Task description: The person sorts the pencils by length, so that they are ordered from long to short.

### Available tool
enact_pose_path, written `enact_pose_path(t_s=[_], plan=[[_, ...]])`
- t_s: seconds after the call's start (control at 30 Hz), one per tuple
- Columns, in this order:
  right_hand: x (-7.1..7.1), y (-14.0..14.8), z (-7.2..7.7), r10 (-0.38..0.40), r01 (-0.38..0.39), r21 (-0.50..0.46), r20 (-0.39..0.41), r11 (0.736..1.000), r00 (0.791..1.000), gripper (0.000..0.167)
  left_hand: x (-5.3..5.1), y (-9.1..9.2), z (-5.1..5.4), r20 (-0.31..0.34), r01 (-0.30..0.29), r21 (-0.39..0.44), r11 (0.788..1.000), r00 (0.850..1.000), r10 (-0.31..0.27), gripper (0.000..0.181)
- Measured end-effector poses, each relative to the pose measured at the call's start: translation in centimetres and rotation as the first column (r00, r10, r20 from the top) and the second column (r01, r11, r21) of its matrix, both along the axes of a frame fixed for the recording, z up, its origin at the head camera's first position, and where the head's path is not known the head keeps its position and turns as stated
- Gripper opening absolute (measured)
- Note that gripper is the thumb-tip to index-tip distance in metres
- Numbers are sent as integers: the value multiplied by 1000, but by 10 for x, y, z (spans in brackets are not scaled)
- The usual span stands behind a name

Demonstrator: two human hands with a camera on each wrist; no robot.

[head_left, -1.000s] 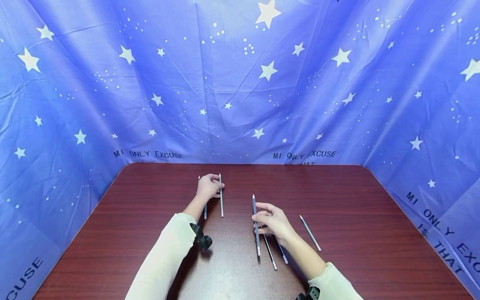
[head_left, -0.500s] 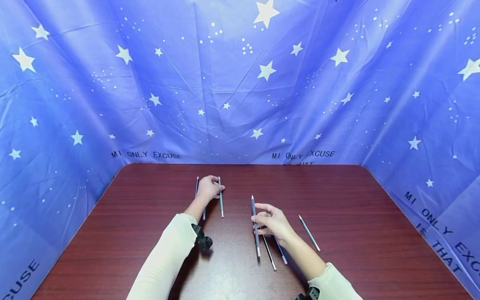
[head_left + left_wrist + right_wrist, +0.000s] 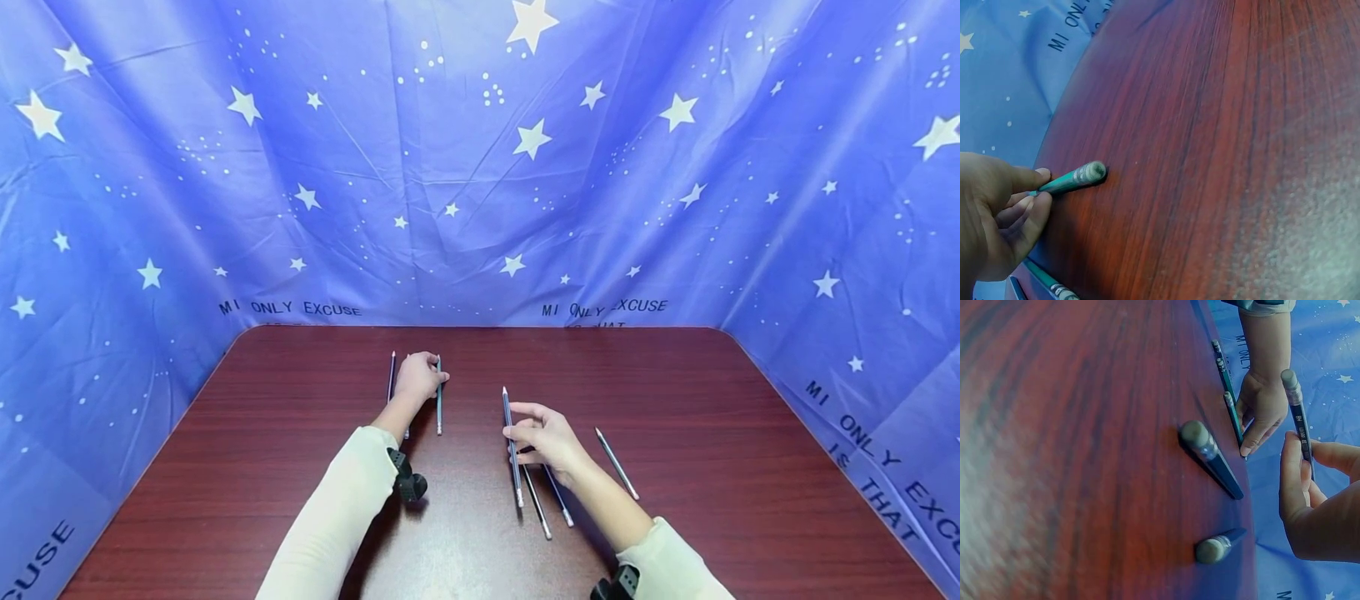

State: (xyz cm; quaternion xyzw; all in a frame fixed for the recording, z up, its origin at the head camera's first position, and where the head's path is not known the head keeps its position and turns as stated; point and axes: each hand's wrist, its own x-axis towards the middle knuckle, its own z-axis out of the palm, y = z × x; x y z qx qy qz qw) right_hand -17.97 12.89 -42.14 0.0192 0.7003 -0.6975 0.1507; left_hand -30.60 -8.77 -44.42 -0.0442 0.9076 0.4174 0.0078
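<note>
My left hand [image 3: 418,377] pinches a green pencil [image 3: 439,408] by its upper part, near the table's back; the left wrist view shows its eraser end [image 3: 1094,172] between thumb and fingers. Beside that hand lies a dark pencil [image 3: 391,377], and another is partly hidden under the wrist. My right hand [image 3: 551,442] pinches a dark striped pencil [image 3: 513,467], eraser toward me; the right wrist view shows this pencil [image 3: 1299,419] raised off the table. Under the right hand lie a black pencil [image 3: 537,504] and a blue one [image 3: 558,498], their tips hidden.
A separate pencil [image 3: 617,464] lies right of the right hand. The dark red wooden table [image 3: 300,500] ends at a blue star-patterned curtain [image 3: 450,125] on the back and sides. Black wrist devices sit on both sleeves.
The green pencil's eraser end has swung slightly left, so the pencil stands straighter in the head view. The left hand has shifted slightly toward me. The right hand keeps its pinch, nearly still.
</note>
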Motion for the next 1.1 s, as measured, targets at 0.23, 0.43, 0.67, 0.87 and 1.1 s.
enact_pose_path(t_s=[0.23,0.43,0.67,0.87,1.1], plan=[[-6,0,3,-13,13,50,-8,999,1000,52,2,-1,0,-3,9,-10,1000,1000,-9,44],[-13,0,8,-13,14,99,-17,995,1000,49,3,-1,0,-3,10,0,1000,1000,-10,44],[-22,-4,16,-28,31,105,-32,994,999,47,3,1,-2,-10,15,-4,1000,1000,-15,44],[-28,-7,18,-33,36,113,-28,993,999,47,4,0,-2,-18,11,-6,1000,1000,-11,43],[-36,-11,23,-32,35,128,-28,991,999,47,4,0,-2,-17,3,-21,1000,1000,-3,42]])
